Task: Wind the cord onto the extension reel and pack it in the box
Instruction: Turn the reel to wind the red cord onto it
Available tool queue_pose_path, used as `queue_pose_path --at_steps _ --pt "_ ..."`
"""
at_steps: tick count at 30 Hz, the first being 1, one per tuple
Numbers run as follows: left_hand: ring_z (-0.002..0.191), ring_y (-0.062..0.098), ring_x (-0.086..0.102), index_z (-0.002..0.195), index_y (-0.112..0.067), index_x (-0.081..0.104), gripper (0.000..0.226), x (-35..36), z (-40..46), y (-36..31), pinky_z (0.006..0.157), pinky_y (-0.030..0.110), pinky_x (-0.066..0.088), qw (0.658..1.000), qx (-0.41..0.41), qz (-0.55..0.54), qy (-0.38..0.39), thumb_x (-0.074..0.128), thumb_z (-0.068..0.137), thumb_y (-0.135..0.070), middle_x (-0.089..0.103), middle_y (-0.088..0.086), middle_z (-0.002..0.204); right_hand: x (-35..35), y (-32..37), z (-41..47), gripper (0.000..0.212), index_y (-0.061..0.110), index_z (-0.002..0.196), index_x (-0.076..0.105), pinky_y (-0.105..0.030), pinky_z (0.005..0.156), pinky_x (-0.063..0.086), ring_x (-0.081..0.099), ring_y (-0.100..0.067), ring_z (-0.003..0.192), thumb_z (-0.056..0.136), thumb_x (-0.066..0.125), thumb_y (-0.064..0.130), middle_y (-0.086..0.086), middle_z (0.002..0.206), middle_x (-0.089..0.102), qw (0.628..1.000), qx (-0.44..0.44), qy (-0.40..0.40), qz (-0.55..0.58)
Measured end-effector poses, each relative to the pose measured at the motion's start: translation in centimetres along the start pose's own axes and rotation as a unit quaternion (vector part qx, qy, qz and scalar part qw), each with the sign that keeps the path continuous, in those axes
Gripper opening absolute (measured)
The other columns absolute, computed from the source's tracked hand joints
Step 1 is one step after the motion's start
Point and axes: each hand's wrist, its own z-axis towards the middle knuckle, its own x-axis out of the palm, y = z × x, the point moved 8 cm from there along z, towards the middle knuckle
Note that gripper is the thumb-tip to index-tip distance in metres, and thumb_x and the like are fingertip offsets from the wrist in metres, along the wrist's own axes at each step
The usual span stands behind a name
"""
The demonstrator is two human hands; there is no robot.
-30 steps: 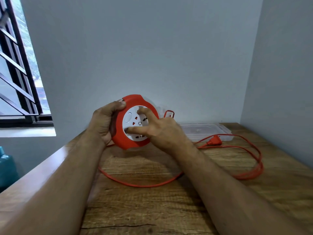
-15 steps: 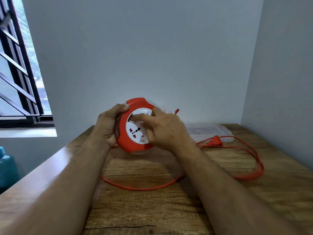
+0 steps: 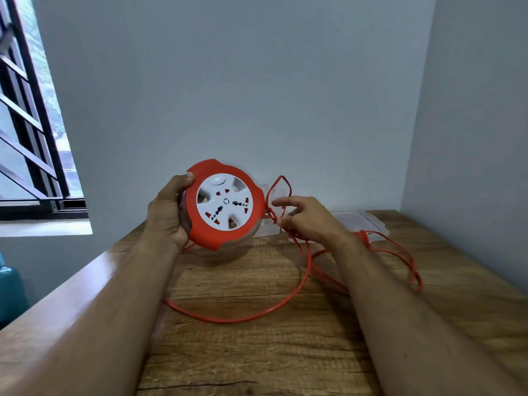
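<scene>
My left hand (image 3: 168, 215) grips the left edge of a round red extension reel (image 3: 225, 204), held upright above the wooden table (image 3: 257, 352). Its white socket face points toward me. My right hand (image 3: 307, 220) is just right of the reel, thumb and fingers pinched on a tangled loop of the orange cord (image 3: 243, 318). From there the cord drops to the table and curls in loose loops across the middle and right. The orange plug (image 3: 363, 234) lies behind my right wrist. A clear plastic box (image 3: 368, 224) sits at the back right against the wall.
Grey walls close off the table at the back and on the right. A barred window (image 3: 31, 138) is at the left, with a teal object (image 3: 8, 292) low beyond the table's left edge.
My right hand left the reel's white face and moved right onto the cord loop. The socket face is now uncovered and the reel sits slightly more toward me.
</scene>
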Motion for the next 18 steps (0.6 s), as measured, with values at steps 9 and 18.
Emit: queue_pose_path --at_steps 9,18 --pt "0.113 0.036 0.070 0.138 -0.002 0.065 0.058 0.6 -0.6 -0.2 0.100 0.054 0.058 0.999 -0.002 -0.011 0.030 0.069 0.086 -0.028 0.072 0.017 0.127 -0.9 1.7 0.1 0.012 0.022 0.092 0.068 -0.020 0.068 0.045 0.061 -0.005 0.077 0.093 0.059 0.016 0.005 0.092 0.069 0.993 -0.095 -0.072 -0.002" --pt "0.139 0.046 0.055 0.150 0.003 0.052 0.061 0.5 -0.9 -1.8 0.115 0.064 0.044 0.995 0.052 -0.087 -0.004 0.062 0.095 -0.022 0.058 0.026 0.150 -1.4 3.2 -0.1 0.013 0.025 0.105 0.054 -0.022 0.046 0.050 0.066 -0.009 0.053 0.102 0.045 0.035 0.000 0.077 0.068 0.982 -0.088 -0.166 0.019"
